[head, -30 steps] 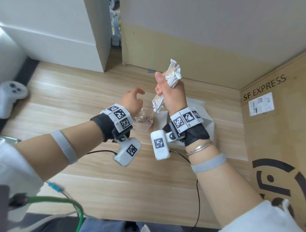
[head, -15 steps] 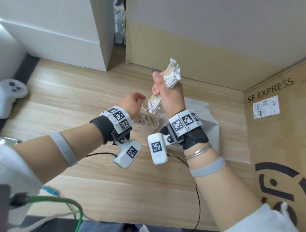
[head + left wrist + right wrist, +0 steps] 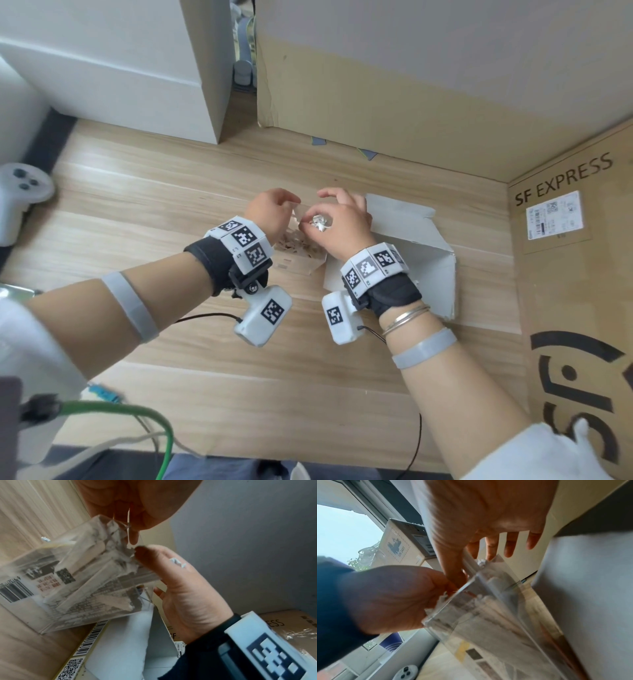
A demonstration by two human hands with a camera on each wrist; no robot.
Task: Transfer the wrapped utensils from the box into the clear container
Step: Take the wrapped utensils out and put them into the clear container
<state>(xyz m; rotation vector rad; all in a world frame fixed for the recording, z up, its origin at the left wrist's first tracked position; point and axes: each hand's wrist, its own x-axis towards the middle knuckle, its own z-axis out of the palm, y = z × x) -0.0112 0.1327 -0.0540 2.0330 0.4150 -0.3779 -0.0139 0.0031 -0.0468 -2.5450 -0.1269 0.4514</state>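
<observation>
The clear container [image 3: 301, 255] stands tilted on the wooden table, between my hands. My left hand [image 3: 284, 209] grips its near rim; the right wrist view shows that hand [image 3: 436, 588] curled over the edge. My right hand [image 3: 329, 216] holds a bundle of paper-wrapped utensils [image 3: 318, 223] by its crumpled tops, lowered into the container. The thumb [image 3: 453, 568] presses on the wrappers while the other fingers spread loosely. Through the clear wall the wrapped utensils [image 3: 96, 563] stand slanted inside. The open white box [image 3: 421, 250] lies just right of my right hand.
A tall SF EXPRESS carton [image 3: 575, 274] walls off the right side and another cardboard box [image 3: 411, 102] the back. A white cabinet [image 3: 137, 68] stands at the back left. A white controller [image 3: 20, 195] sits at the left edge, and a green cable [image 3: 137, 411] runs near me.
My right hand has come down from chest height and put the bundle into the container. My left hand has moved in and taken hold of the container's rim.
</observation>
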